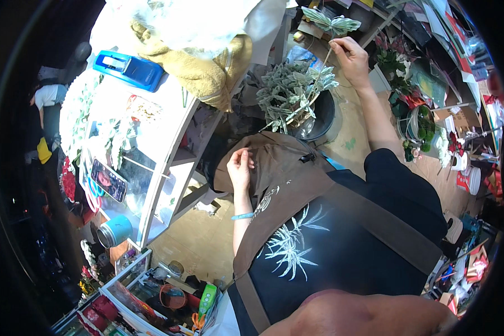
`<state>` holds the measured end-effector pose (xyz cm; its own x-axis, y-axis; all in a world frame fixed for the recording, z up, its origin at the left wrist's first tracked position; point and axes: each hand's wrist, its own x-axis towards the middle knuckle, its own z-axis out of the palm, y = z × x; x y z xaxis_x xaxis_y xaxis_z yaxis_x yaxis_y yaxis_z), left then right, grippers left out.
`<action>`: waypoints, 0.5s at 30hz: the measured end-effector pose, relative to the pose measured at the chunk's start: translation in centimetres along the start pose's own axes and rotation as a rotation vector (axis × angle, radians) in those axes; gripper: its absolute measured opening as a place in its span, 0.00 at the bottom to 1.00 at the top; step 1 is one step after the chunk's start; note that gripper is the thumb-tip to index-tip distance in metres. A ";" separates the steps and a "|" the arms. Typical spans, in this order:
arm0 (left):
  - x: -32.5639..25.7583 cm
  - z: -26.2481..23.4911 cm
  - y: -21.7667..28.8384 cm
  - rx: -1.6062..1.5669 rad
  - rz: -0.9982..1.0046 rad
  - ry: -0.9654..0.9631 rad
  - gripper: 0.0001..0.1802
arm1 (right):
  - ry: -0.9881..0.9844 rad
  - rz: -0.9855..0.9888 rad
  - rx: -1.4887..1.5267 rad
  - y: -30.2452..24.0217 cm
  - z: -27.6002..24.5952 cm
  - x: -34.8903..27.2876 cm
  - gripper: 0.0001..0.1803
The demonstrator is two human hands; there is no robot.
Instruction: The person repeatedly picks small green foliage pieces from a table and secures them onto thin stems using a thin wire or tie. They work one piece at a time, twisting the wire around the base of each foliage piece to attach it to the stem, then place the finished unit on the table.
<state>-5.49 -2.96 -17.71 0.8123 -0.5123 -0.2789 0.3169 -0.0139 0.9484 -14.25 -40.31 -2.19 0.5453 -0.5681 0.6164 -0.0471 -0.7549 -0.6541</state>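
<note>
My right hand [351, 60] is raised at the upper right, its thumb and fingers pinched on the thin stem of a leafy sprig [333, 23]. Pale grey-green leaves spread from the sprig's top, above the fingers. Below it, a dark bucket [326, 115] holds a dense bunch of similar grey-green foliage [285, 92]. Over the brown apron [297, 185] on my lap is my left hand [241, 169], its fingers curled and drawn together. Whatever those fingers may hold is too small to make out.
At the left, a white table [171, 126] carries a blue tape dispenser [127, 70], yellow cloth [218, 70], phone [108, 180] and blue jar [115, 231]. Bins with tools [173, 297] stand lower left. Potted flowers [423, 126] crowd the right. Another person [49, 96] is at far left.
</note>
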 end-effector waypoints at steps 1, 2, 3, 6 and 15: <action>0.0 -0.2 -0.2 -0.033 -0.003 0.006 0.11 | 0.015 -0.003 -0.079 0.6 0.3 -0.4 0.07; 0.0 -0.2 -0.4 -0.019 0.000 0.005 0.11 | 0.043 0.007 -0.098 1.3 0.6 -0.7 0.07; 0.0 -0.3 -0.5 -0.013 0.003 0.005 0.11 | 0.066 0.013 -0.114 2.1 0.8 -1.1 0.07; 0.0 -0.3 -0.6 -0.017 0.012 0.005 0.11 | 0.112 0.035 -0.168 4.8 1.6 -2.4 0.07; -0.1 -0.3 -0.8 -0.021 0.039 0.008 0.11 | 0.203 0.461 -0.206 12.9 6.3 -11.8 0.08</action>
<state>-5.68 -2.62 -18.48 0.8283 -0.5049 -0.2428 0.2947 0.0241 0.9553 -16.00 -41.26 -20.68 0.2582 -0.8918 0.3716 -0.4170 -0.4498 -0.7898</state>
